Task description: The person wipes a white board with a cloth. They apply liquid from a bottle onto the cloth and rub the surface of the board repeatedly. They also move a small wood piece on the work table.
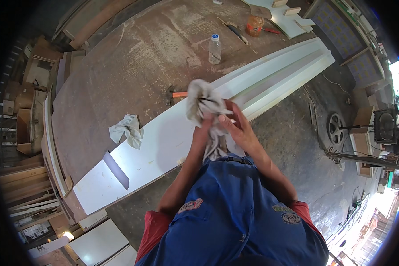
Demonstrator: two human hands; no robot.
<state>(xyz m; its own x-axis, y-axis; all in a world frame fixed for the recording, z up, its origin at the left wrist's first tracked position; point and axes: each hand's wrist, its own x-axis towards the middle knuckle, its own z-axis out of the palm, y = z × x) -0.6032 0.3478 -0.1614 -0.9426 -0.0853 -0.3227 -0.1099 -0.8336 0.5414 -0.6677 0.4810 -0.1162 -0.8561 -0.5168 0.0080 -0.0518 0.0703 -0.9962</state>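
Note:
A crumpled, stained whitish cloth (199, 99) is bunched up in front of my waist. My left hand (204, 126) grips it from below, with the fingers partly hidden in the folds. On its other side my right hand (238, 125) curls around the cloth, thumb and fingers against it. Loose ends hang down towards my blue apron. Beneath my hands lies a long white panel (166, 139), with raised white strips (269, 73) running along its right part. A second whitish rag (128, 129) lies over the panel's far edge.
A hammer with an orange handle (179, 94) is partly hidden behind the cloth. Farther back on the brown worktable (146, 66) stand a clear plastic bottle (214, 50) and an amber container (254, 26). A grey strip (117, 171) crosses the panel at left. Stacked boards (26, 179) line the left side.

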